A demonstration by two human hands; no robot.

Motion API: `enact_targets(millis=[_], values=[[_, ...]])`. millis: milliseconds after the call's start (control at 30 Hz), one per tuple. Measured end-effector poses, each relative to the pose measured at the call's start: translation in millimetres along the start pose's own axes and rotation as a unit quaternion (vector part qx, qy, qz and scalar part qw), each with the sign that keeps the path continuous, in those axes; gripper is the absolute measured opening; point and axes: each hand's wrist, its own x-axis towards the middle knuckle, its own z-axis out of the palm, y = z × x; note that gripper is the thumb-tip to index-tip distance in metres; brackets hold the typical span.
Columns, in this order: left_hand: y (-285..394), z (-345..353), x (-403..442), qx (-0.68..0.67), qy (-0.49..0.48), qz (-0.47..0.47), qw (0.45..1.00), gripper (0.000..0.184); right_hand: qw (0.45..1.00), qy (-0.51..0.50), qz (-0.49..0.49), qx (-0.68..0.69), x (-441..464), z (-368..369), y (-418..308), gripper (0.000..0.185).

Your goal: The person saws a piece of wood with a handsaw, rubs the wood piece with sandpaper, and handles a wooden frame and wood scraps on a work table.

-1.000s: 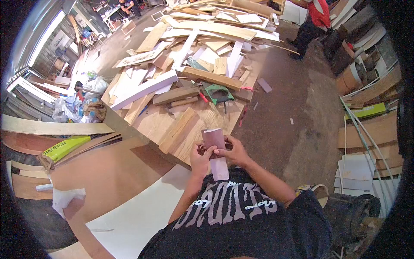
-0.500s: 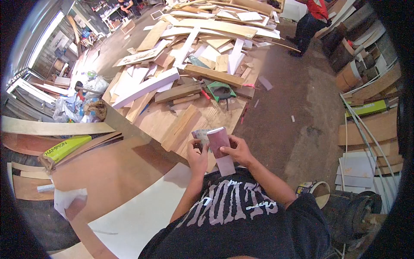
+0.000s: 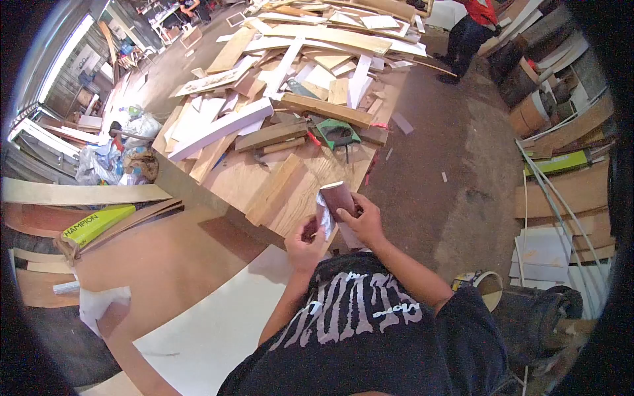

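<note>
In front of my chest, a reddish-brown sheet of sandpaper (image 3: 337, 197) is curved into an upright fold, its pale edge at the top. My right hand (image 3: 365, 222) grips its right side, thumb across the brown face. At the left edge my left hand (image 3: 305, 245) has its fingers curled against a pale, shiny-looking flap of the sheet. Part of the lower sheet hides behind my hands. Just beyond them a thick wooden block (image 3: 276, 190) lies at the near end of the wooden table (image 3: 238, 191). A green-handled saw (image 3: 338, 134) and a hammer (image 3: 284, 146) rest farther up.
Offcuts and boards (image 3: 323, 39) are heaped over the table. A white sheet (image 3: 205, 323) lies at lower left, near a green box (image 3: 99, 224). A bucket (image 3: 489, 290) stands at right. Another person (image 3: 465, 39) is at the upper right, beside stacked panels.
The sandpaper has turned and curved more in my hands, and its printed grey part now shows as a pale flap. My left hand has moved slightly lower. The view has shifted a little.
</note>
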Motion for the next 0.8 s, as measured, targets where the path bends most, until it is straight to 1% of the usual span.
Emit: enact_targets(millis=[67, 100, 133, 167, 267, 300, 333, 367, 400, 433, 467, 500, 533, 567, 600, 633, 667, 700, 767, 800], values=[[-2, 13, -7, -0.046, -0.002, -0.006, 0.999, 0.031, 0.993, 0.009, -0.074, -0.093, -4, 1, -6, 0.045], [-2, 18, -10, -0.069, -0.003, -0.008, 0.998, 0.029, 0.993, 0.006, -0.075, -0.094, -6, 3, -5, 0.045], [2, 19, -10, -0.041, -0.002, 0.015, 0.999, 0.033, 0.988, 0.002, -0.106, -0.114, -8, 6, -2, 0.044], [8, 21, -10, -0.042, -0.001, 0.015, 0.999, 0.033, 0.982, -0.002, -0.135, -0.134, -10, 7, 1, 0.044], [12, 27, -15, -0.039, 0.019, 0.018, 0.999, 0.032, 0.981, -0.019, -0.135, -0.139, -9, 9, 14, 0.042], [5, 31, -16, -0.064, 0.043, 0.035, 0.996, 0.03, 0.981, -0.02, -0.135, -0.139, -9, 9, 16, 0.042], [0, 33, -15, -0.089, 0.068, 0.054, 0.992, 0.029, 0.984, -0.038, -0.127, -0.118, -10, 8, 11, 0.039], [-3, 33, -15, -0.091, 0.069, 0.054, 0.992, 0.029, 0.986, -0.055, -0.12, -0.098, -10, 6, 7, 0.036], [-6, 33, -14, -0.064, 0.074, 0.047, 0.994, 0.027, 0.986, -0.055, -0.122, -0.1, -9, 4, 10, 0.036], [-8, 33, -12, -0.038, 0.08, 0.04, 0.995, 0.026, 0.984, -0.092, -0.141, -0.066, -8, 2, 13, 0.037], [-15, 31, -11, -0.04, 0.082, 0.039, 0.995, 0.026, 0.978, -0.13, -0.158, -0.031, -9, 0, 17, 0.039], [-23, 29, -9, -0.04, 0.077, 0.01, 0.996, 0.028, 0.978, -0.131, -0.159, -0.033, -8, -1, 20, 0.039], [-25, 27, -8, -0.041, 0.071, -0.02, 0.996, 0.031, 0.979, -0.165, -0.123, -0.011, -8, -2, 18, 0.041], [-25, 29, -8, -0.042, 0.072, -0.022, 0.996, 0.031, 0.976, -0.199, -0.085, 0.011, -9, -3, 18, 0.044], [-25, 32, -9, -0.046, 0.11, -0.021, 0.993, 0.035, 0.976, -0.2, -0.083, 0.01, -11, -2, 25, 0.044], [-24, 33, -9, -0.049, 0.147, -0.019, 0.988, 0.039, 0.972, -0.217, -0.024, 0.084, -11, 0, 29, 0.044], [-26, 34, -7, -0.048, 0.148, -0.02, 0.988, 0.039, 0.959, -0.231, 0.034, 0.158, -11, 1, 32, 0.045], [-30, 35, -5, -0.021, 0.149, -0.018, 0.988, 0.042, 0.959, -0.232, 0.036, 0.158, -11, 0, 35, 0.045], [-31, 33, -4, 0.007, 0.15, -0.016, 0.988, 0.045, 0.944, -0.223, 0.055, 0.237, -14, -6, 1, 0.048], [-29, 30, -5, -0.086, 0.087, -0.077, 0.99, 0.046, 0.943, -0.224, 0.058, 0.238, -14, -3, 4, 0.048]])
